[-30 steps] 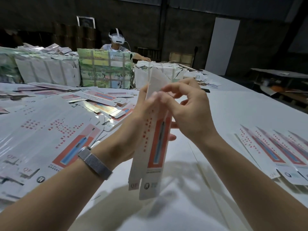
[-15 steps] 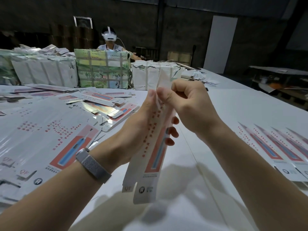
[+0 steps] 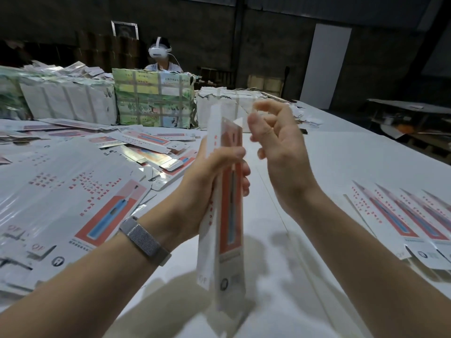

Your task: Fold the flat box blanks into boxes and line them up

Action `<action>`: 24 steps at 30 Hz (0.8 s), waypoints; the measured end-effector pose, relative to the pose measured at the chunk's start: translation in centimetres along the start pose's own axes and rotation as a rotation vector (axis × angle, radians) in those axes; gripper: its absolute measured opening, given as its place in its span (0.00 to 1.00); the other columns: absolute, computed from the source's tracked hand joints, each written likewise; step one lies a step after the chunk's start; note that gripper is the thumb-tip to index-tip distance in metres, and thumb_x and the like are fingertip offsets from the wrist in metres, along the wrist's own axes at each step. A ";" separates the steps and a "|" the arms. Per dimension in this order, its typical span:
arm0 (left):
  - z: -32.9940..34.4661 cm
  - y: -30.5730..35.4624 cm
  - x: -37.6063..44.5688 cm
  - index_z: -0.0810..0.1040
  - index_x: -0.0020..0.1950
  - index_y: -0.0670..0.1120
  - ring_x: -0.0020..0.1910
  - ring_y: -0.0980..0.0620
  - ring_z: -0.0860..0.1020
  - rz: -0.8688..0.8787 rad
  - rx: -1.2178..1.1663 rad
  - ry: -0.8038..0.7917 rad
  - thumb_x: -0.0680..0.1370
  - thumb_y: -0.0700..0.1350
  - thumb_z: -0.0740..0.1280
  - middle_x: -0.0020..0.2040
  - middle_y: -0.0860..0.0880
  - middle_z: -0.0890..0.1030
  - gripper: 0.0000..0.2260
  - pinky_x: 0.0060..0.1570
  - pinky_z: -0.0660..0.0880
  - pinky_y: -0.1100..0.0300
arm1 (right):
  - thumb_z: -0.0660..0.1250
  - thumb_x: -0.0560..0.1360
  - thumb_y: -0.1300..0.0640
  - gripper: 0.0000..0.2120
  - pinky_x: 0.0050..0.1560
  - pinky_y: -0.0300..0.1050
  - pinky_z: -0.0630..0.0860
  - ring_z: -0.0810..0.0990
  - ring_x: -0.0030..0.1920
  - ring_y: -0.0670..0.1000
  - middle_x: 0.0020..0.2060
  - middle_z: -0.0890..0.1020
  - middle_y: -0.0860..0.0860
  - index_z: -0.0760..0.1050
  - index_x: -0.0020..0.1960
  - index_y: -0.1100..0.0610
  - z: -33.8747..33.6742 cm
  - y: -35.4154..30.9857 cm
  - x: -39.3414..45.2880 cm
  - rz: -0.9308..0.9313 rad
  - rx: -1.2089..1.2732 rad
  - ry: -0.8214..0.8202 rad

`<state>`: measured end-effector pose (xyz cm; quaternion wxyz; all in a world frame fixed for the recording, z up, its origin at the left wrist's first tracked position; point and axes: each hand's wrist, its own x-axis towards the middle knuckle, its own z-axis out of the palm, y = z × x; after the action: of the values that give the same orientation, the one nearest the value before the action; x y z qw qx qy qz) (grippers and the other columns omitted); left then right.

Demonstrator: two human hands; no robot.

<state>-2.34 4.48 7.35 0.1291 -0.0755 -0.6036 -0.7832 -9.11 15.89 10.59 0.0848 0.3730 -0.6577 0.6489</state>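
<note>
Hands hover above a white bench (image 3: 341, 152). At centre, the left hand (image 3: 207, 181) grips a long narrow box (image 3: 227, 215), held nearly upright, fingers wrapped round its upper half. Just right of the box, the right hand (image 3: 280, 152) is apart from it, fingers loosely curled, holding nothing. Left of the box lie flat blanks (image 3: 61, 198); well to its right, a row of boxes (image 3: 402, 215).

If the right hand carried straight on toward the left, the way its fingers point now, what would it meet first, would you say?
Most likely the top of the box that the left hand holds upright. The right hand is open just beside it, though depth is hard to judge here.
</note>
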 end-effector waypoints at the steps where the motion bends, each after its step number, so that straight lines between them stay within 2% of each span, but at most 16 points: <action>1: -0.2 -0.2 0.2 0.75 0.57 0.40 0.38 0.50 0.78 -0.003 -0.077 0.014 0.69 0.54 0.70 0.43 0.44 0.79 0.23 0.43 0.79 0.56 | 0.62 0.75 0.44 0.15 0.42 0.37 0.75 0.78 0.47 0.45 0.50 0.77 0.50 0.70 0.60 0.47 0.4 0.3 -0.2 0.039 0.025 -0.038; 2: -0.2 -0.2 0.2 0.77 0.57 0.38 0.40 0.48 0.78 0.005 -0.118 0.023 0.71 0.52 0.68 0.45 0.42 0.78 0.21 0.43 0.78 0.56 | 0.61 0.76 0.45 0.18 0.42 0.37 0.78 0.80 0.48 0.46 0.52 0.77 0.53 0.69 0.64 0.48 0.8 0.6 -0.5 0.072 0.058 -0.088; 3: -0.4 -0.3 0.2 0.78 0.59 0.38 0.42 0.46 0.78 0.018 -0.110 0.022 0.74 0.52 0.66 0.47 0.40 0.78 0.21 0.43 0.78 0.55 | 0.60 0.77 0.45 0.20 0.46 0.41 0.80 0.82 0.52 0.50 0.55 0.78 0.55 0.68 0.67 0.49 1.2 0.9 -0.9 0.092 0.109 -0.138; 5: -0.3 -0.5 0.3 0.81 0.58 0.43 0.42 0.45 0.80 0.071 -0.045 0.060 0.75 0.53 0.64 0.46 0.40 0.79 0.18 0.42 0.79 0.53 | 0.58 0.79 0.46 0.23 0.56 0.53 0.81 0.83 0.56 0.55 0.59 0.79 0.58 0.64 0.73 0.50 1.9 1.1 -1.5 0.109 0.215 -0.200; 6: -0.2 -0.5 0.2 0.81 0.56 0.45 0.41 0.46 0.81 0.098 -0.028 0.085 0.74 0.54 0.65 0.45 0.41 0.80 0.17 0.41 0.80 0.53 | 0.57 0.80 0.46 0.23 0.58 0.54 0.80 0.83 0.56 0.55 0.60 0.79 0.56 0.62 0.74 0.47 2.1 1.1 -1.7 0.115 0.251 -0.209; 9: 0.3 -0.9 0.5 0.70 0.59 0.46 0.44 0.46 0.82 0.177 0.004 0.265 0.72 0.54 0.69 0.51 0.40 0.79 0.21 0.46 0.81 0.48 | 0.57 0.83 0.49 0.19 0.51 0.46 0.82 0.84 0.54 0.50 0.56 0.81 0.44 0.59 0.72 0.39 2.0 1.0 -2.0 0.119 0.333 -0.180; 11: 0.5 -0.9 0.6 0.66 0.56 0.48 0.42 0.50 0.82 0.269 0.032 0.323 0.74 0.51 0.67 0.49 0.44 0.80 0.16 0.43 0.81 0.53 | 0.56 0.84 0.52 0.18 0.47 0.43 0.82 0.84 0.53 0.50 0.53 0.81 0.41 0.61 0.71 0.38 1.7 0.8 -1.9 0.106 0.343 -0.163; 14: 0.9 -0.7 0.7 0.68 0.58 0.49 0.40 0.55 0.83 0.332 0.131 0.305 0.77 0.51 0.64 0.43 0.51 0.82 0.12 0.39 0.79 0.63 | 0.55 0.85 0.54 0.16 0.50 0.44 0.82 0.84 0.54 0.51 0.56 0.80 0.48 0.63 0.70 0.40 1.4 0.8 -1.6 0.082 0.317 -0.126; 17: 1.1 -0.8 0.6 0.71 0.65 0.52 0.48 0.57 0.84 0.343 0.224 0.245 0.81 0.52 0.59 0.49 0.55 0.84 0.14 0.43 0.79 0.64 | 0.55 0.85 0.57 0.15 0.56 0.45 0.80 0.82 0.56 0.49 0.56 0.80 0.49 0.63 0.68 0.42 1.6 0.9 -1.6 0.039 0.294 -0.101; 19: 1.3 -1.0 0.5 0.67 0.71 0.57 0.53 0.57 0.84 0.367 0.180 0.209 0.84 0.50 0.57 0.54 0.59 0.84 0.15 0.47 0.80 0.64 | 0.55 0.84 0.57 0.15 0.56 0.45 0.80 0.82 0.56 0.50 0.57 0.79 0.51 0.64 0.69 0.43 1.6 1.0 -1.6 0.033 0.308 -0.107; 21: 1.3 -0.9 0.4 0.60 0.73 0.64 0.54 0.53 0.84 0.380 0.126 0.199 0.86 0.48 0.56 0.57 0.56 0.83 0.18 0.48 0.81 0.60 | 0.55 0.84 0.57 0.15 0.53 0.44 0.81 0.83 0.55 0.51 0.57 0.79 0.53 0.65 0.69 0.45 1.5 1.0 -1.6 0.033 0.319 -0.115; 24: 1.2 -0.8 0.3 0.64 0.69 0.61 0.49 0.51 0.85 0.386 0.116 0.182 0.86 0.46 0.57 0.53 0.49 0.84 0.14 0.46 0.80 0.58 | 0.54 0.84 0.59 0.12 0.51 0.44 0.81 0.82 0.54 0.56 0.56 0.79 0.60 0.69 0.65 0.51 1.4 1.0 -1.6 0.025 0.342 -0.130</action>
<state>-2.89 5.80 6.96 0.3347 -0.1108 -0.6077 -0.7116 -8.07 15.08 8.64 -0.0306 0.4148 -0.5467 0.7267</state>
